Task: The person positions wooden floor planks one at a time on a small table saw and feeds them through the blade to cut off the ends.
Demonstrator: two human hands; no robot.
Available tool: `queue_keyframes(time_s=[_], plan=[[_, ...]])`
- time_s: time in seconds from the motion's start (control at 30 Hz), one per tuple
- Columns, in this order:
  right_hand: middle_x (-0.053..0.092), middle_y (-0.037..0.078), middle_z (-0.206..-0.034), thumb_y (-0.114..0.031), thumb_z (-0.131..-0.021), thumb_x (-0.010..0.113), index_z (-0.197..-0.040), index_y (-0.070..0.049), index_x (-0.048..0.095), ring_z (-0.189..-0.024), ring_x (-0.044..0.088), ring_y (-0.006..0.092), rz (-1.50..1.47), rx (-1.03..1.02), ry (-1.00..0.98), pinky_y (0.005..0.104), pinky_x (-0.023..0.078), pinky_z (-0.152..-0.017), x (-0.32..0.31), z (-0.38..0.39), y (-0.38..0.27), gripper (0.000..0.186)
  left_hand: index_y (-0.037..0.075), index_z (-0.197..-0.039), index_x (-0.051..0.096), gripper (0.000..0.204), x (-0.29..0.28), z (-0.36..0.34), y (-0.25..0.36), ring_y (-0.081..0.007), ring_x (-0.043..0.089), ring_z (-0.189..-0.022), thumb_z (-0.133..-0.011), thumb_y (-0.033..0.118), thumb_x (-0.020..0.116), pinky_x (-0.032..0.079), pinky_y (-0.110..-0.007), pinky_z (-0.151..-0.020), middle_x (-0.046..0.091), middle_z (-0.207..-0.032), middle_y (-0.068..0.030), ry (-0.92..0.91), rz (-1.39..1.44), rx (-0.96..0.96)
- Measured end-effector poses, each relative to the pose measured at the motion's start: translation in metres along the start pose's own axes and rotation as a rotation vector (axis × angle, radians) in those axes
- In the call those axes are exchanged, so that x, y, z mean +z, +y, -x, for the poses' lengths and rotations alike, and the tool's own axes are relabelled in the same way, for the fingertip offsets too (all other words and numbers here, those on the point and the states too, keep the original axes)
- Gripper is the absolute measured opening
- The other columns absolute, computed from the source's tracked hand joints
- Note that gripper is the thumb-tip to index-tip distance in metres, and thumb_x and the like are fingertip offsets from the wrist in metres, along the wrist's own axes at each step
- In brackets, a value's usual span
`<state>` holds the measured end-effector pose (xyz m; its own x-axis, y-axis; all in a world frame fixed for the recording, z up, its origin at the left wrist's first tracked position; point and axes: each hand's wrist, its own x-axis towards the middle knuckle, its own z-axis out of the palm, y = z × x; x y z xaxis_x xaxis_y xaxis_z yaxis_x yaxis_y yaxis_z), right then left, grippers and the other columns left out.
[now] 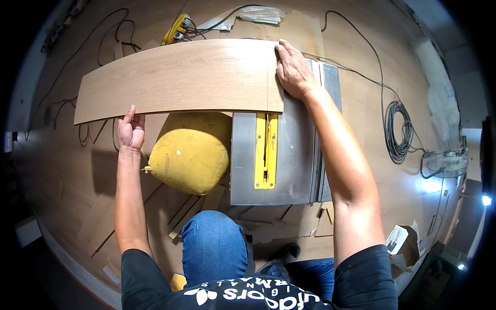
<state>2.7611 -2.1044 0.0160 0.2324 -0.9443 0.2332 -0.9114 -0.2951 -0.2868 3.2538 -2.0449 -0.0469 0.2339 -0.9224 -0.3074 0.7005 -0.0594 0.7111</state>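
Board: I see a long, light brown wood board (175, 77) between my two grips, and its left end sticks out past the left one. A thin line runs across it, just left of the right grip.
Left grip: my left grip (131, 132) is holding the board by its near edge, with the thumb up at the edge.
Right grip: my right grip (293, 70) lies against the board's right end; I can't tell if its fingers are closed around it.
Saw: the gray surface (297, 170) is under the board's right part and nearer than the right grip. It has a yellow strip (259, 160) with a slot.
Bag: a puffy yellow bag (191, 155) sits to the right of the left grip, just beside the surface.
Floor: wood strips (183, 216) lie nearer than both grips. A black cable coil (395, 137) is well to the right of the right grip.
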Motion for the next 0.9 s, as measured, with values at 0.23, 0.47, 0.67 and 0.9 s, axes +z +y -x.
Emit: queue_keyframes(time_s=[0.23,0.47,0.67,0.9], plan=[[0.038,0.024,-0.148,-0.019,-0.095,0.042,-0.140,0.002,0.042,-0.137,0.037,0.0382,0.019,-0.040,0.040,0.0419,0.030,-0.116,0.001,0.000,0.004,0.049,0.004,-0.113,0.055,0.024,0.009,0.006,-0.001,-0.0227,0.067,-0.096,-0.092,-0.004,0.061,0.058,-0.041,-0.091,0.067,-0.104,-0.0093,0.029,-0.013,0.018],[0.036,0.023,-0.150,-0.020,-0.096,0.041,-0.142,0.002,0.040,-0.138,0.036,0.0374,0.034,-0.043,0.024,0.0414,0.029,-0.117,0.000,0.002,0.002,0.050,0.005,-0.112,0.056,0.023,0.002,0.005,0.001,-0.0219,0.067,-0.091,-0.092,-0.004,0.062,0.059,-0.038,-0.086,0.067,-0.099,-0.0100,0.031,0.020,0.014],[0.036,0.023,-0.150,-0.020,-0.096,0.041,-0.141,0.002,0.041,-0.138,0.036,0.0381,0.025,-0.058,0.029,0.0420,0.029,-0.117,0.000,0.002,0.004,0.050,0.005,-0.107,0.058,0.019,-0.002,0.003,0.000,-0.0214,0.068,-0.091,-0.092,-0.005,0.061,0.059,-0.037,-0.086,0.067,-0.098,-0.0093,-0.007,0.022,0.011],[0.036,0.024,-0.150,-0.019,-0.096,0.042,-0.140,0.001,0.042,-0.138,0.036,0.0383,0.044,-0.038,0.025,0.0425,0.029,-0.116,0.000,0.003,0.002,0.049,0.005,-0.109,0.058,0.020,0.000,0.007,0.001,-0.0211,0.068,-0.092,-0.092,-0.005,0.060,0.060,-0.036,-0.085,0.068,-0.099,-0.0088,-0.019,0.039,0.019]])
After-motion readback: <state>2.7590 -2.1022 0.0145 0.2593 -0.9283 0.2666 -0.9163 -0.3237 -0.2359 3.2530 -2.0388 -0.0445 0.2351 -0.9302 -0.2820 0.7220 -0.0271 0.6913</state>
